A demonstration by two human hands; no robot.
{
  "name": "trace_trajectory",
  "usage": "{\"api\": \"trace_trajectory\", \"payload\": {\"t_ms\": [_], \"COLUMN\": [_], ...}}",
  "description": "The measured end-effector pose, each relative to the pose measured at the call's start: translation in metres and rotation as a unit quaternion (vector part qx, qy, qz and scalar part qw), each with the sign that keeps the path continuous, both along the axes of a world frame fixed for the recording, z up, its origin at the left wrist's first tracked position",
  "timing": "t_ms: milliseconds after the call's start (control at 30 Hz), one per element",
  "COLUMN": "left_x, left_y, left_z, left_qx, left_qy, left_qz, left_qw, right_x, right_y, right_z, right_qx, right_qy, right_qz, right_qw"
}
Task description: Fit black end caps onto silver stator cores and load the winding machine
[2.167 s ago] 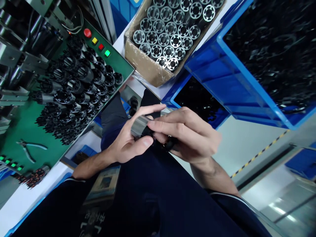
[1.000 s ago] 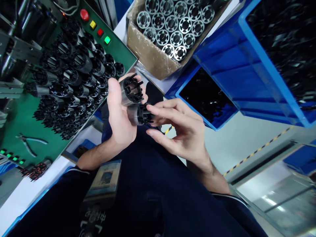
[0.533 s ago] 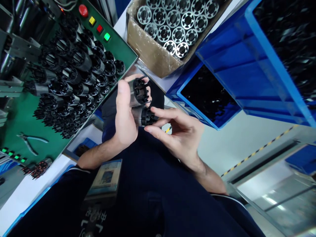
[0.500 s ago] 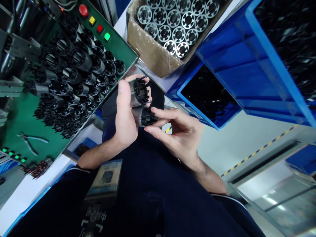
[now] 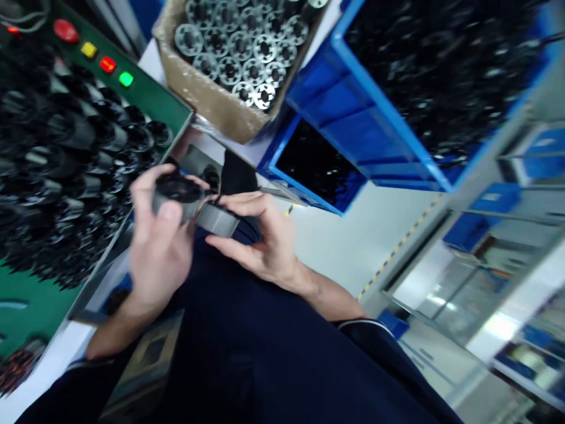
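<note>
My left hand is closed around a motor stator core with a black plastic end piece facing up; motion blurs it. Just right of it, a second stator core lies tilted between the thumb and fingers of my right hand. The two cores are close together in front of my body; whether they touch I cannot tell. Many more stator cores with black end pieces are stacked on the green bench top to the left.
A cardboard box of bare metal cores stands ahead. Right of it are a small blue bin and a large blue bin, both holding black parts. Lit buttons line the bench's far edge. A metal rim borders the bench.
The view has swung right, so the bench and box sit further left. My left hand has turned its core upward, and my right hand now grips the second core by its body.
</note>
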State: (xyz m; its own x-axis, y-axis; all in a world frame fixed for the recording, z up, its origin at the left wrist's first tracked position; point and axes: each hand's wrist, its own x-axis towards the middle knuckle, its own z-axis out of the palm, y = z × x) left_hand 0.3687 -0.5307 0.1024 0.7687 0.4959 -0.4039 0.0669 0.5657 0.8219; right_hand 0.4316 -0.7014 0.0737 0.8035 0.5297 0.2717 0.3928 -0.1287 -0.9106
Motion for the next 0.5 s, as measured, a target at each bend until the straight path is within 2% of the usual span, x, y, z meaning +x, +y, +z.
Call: {"api": "trace_trajectory", "payload": {"t_ms": [67, 167, 233, 333, 400, 467, 500], "left_x": [-0.008, -0.016, -0.019, -0.013, -0.004, 0.006, 0.01], "left_y": [0.014, 0.025, 0.022, 0.006, -0.006, -0.014, -0.016], "left_z": [0.0, -0.007, -0.014, -0.025, -0.032, -0.036, -0.037], "left_qx": [0.028, -0.038, -0.114, -0.164, -0.184, -0.215, -0.228], "left_qy": [0.003, 0.017, 0.048, 0.112, 0.186, 0.289, 0.336], "left_qz": [-0.008, -0.026, -0.067, -0.078, -0.087, -0.105, -0.107], "left_qw": [1.0, 0.999, 0.99, 0.977, 0.961, 0.927, 0.908], "right_x": [0.008, 0.014, 0.015, 0.018, 0.032, 0.059, 0.076], "right_y": [-0.005, -0.004, 0.0, -0.002, -0.021, -0.053, -0.072], "right_z": [0.004, 0.016, 0.02, 0.013, 0.003, -0.009, -0.015], "right_qx": [-0.046, -0.105, -0.15, -0.21, -0.215, -0.239, -0.276], "right_qy": [0.022, 0.012, 0.012, 0.021, 0.018, 0.02, 0.02], "right_qz": [0.035, 0.108, 0.144, 0.167, 0.169, 0.146, 0.115], "right_qw": [0.998, 0.988, 0.978, 0.963, 0.962, 0.96, 0.954]}}
